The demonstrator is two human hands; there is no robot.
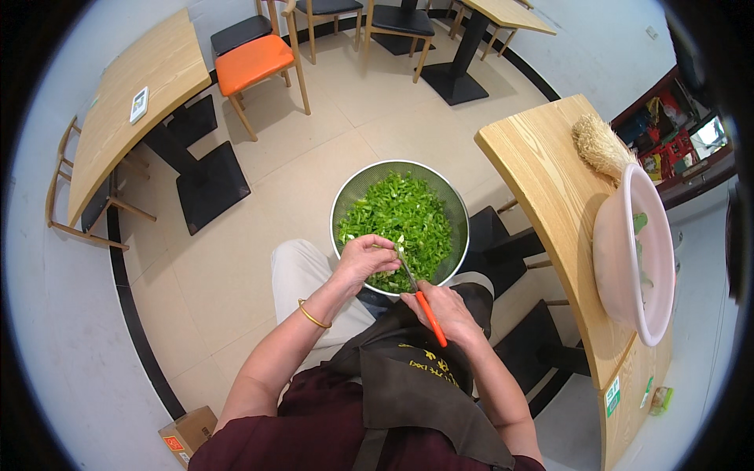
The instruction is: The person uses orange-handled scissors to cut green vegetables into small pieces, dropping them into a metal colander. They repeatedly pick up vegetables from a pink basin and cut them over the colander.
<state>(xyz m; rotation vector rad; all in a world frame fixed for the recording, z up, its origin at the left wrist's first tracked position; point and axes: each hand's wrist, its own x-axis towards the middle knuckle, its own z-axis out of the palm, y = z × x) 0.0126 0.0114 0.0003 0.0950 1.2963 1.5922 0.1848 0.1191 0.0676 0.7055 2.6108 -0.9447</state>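
Note:
A metal mesh colander [459, 197] rests at my lap, heaped with chopped green vegetable pieces, apparently green pepper [400, 206]. My right hand [442, 309] grips scissors with orange handles [432, 321], their blades [406, 265] pointing up and left over the colander's near part. My left hand [370, 259] is over the colander's near left rim, thumb and fingers pinched together by the blade tips. A small pale vegetable piece [401, 240] shows at those fingertips; the rest of what they hold is hidden.
At right, a wooden table [530, 153] holds a pale pink basin [609, 259] and a bundle of dried fibrous strands [601, 144]. Another wooden table [147, 53] stands left, near an orange-seated chair [254, 63]. A cardboard box [197, 427] sits on the floor lower left.

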